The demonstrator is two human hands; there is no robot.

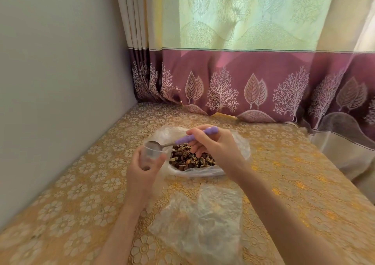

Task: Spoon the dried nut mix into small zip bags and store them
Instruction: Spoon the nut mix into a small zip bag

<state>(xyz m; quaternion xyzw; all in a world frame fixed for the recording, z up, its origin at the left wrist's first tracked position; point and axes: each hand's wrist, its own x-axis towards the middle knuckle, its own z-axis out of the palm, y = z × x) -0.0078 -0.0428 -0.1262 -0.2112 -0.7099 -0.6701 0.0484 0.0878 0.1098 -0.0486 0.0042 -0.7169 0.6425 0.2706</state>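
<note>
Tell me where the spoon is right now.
Head view, centre: the right hand holds the spoon by its purple handle, its bowl over the small bag in the left hand.

A gold tablecloth (85,185) with white flower shapes covers the table under the fingers and spreads out on every side of them. Past the fingertips, at the far edge of the table, hangs a curtain (243,61) that is pale green on top and purple at the bottom, with white trees and leaves on the purple part. A plain grey wall (50,71) stands off to the left of the fingers and meets the curtain in the corner.
</note>
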